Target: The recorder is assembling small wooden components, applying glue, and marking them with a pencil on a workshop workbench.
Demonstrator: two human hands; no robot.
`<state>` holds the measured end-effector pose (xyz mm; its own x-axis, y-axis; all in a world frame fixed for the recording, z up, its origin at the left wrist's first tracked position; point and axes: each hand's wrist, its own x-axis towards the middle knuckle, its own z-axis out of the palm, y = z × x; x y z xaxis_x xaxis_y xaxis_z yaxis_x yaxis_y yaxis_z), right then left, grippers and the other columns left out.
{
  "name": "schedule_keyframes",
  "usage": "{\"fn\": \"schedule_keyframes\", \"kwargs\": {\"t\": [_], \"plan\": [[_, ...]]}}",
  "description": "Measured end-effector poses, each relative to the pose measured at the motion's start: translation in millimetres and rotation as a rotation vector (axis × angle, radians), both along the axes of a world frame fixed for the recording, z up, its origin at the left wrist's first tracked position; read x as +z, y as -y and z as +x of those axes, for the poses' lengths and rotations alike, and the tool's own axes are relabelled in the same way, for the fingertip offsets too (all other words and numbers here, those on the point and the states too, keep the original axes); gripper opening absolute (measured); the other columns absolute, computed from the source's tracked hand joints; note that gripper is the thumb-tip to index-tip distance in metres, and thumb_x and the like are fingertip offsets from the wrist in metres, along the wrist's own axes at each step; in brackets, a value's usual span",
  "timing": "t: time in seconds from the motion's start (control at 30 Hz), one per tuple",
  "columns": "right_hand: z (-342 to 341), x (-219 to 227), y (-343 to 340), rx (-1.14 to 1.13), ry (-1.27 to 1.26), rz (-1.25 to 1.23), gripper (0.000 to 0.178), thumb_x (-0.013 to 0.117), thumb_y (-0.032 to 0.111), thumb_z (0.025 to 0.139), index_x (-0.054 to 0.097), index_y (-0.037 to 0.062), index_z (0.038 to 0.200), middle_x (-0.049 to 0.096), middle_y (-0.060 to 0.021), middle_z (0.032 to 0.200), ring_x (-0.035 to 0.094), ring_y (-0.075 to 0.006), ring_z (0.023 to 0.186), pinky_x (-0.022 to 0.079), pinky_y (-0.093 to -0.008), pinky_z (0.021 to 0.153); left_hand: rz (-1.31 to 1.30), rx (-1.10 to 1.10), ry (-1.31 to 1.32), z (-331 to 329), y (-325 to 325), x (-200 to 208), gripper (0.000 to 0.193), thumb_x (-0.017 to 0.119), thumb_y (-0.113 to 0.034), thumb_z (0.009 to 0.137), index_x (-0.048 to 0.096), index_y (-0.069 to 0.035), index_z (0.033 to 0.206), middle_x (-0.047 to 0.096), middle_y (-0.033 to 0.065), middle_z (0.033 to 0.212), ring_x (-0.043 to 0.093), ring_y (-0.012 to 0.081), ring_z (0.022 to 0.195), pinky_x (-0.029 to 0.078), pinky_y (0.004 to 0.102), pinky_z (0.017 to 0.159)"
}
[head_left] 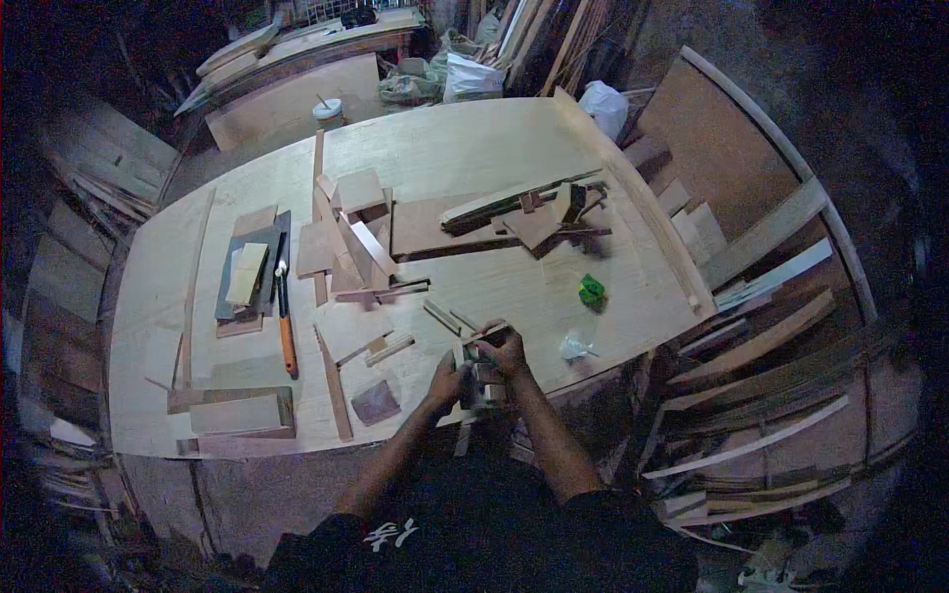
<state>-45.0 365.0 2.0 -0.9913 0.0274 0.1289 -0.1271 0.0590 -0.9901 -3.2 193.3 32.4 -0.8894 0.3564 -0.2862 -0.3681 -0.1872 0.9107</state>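
Observation:
At the near edge of the large plywood tabletop, my two hands are close together over small wooden pieces. My right hand is closed on a short wooden strip. My left hand is closed around a small wooden piece beside it; its lower part is dim and blurred. Just beyond the fingers lie thin wooden sticks. To the left are short grooved strips and a dark square piece, which looks like sandpaper.
A hammer with an orange-and-black handle lies left, beside stacked boards. Wood offcuts cover the middle; more scraps lie farther right. A green crumpled item and a clear plastic bag sit to the right.

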Motion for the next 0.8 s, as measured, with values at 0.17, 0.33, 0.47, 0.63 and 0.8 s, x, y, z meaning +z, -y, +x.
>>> {"fn": "schedule_keyframes", "kwargs": {"t": [0.17,0.33,0.47,0.63,0.8], "plan": [[6.9,20.9,10.9,0.003,0.058,-0.149,0.035,0.072,-0.003,0.074,0.052,0.0043,0.101,0.067,-0.0122,0.093,0.065,-0.0207,0.090,0.053,-0.0346,0.082,0.015,0.043,-0.029,3.9,1.2,5.1,0.033,0.052,-0.013,0.093,0.049,-0.003,0.124,0.059,0.0096,0.111,0.056,0.0189,0.100,0.048,0.0337,0.084],[8.3,24.1,11.1,0.009,0.040,-0.202,0.034,0.071,-0.004,0.074,0.052,0.0043,0.101,0.067,-0.0120,0.094,0.065,-0.0197,0.089,0.053,-0.0337,0.081,-0.383,-0.038,-0.135,2.8,3.5,31.8,0.027,0.050,-0.011,0.092,0.050,-0.002,0.117,0.059,0.0106,0.104,0.057,0.0187,0.093,0.048,0.0333,0.079],[9.6,28.2,13.6,0.001,0.042,-0.137,0.032,0.071,-0.004,0.075,0.052,0.0047,0.100,0.066,-0.0112,0.094,0.065,-0.0184,0.088,0.053,-0.0331,0.079,-0.211,0.019,-0.097,3.9,3.3,20.1,0.024,0.050,-0.011,0.091,0.050,-0.002,0.113,0.059,0.0108,0.099,0.056,0.0181,0.088,0.048,0.0332,0.075],[10.6,32.5,14.0,0.008,0.067,-0.096,0.031,0.071,-0.004,0.075,0.053,0.0045,0.098,0.066,-0.0102,0.093,0.065,-0.0177,0.089,0.053,-0.0329,0.079,-0.065,0.030,-0.051,-0.2,1.1,-5.8,0.026,0.050,-0.013,0.091,0.049,-0.002,0.115,0.058,0.0106,0.100,0.056,0.0177,0.089,0.048,0.0328,0.077],[10.0,27.5,13.3,0.016,0.061,-0.243,0.030,0.071,-0.003,0.075,0.053,0.0044,0.099,0.065,-0.0081,0.092,0.065,-0.0170,0.087,0.053,-0.0325,0.077,-0.106,0.017,-0.132,-0.6,-0.6,-5.2,0.029,0.051,-0.015,0.092,0.048,-0.002,0.118,0.058,0.0106,0.103,0.055,0.0181,0.092,0.047,0.0325,0.080]]}}
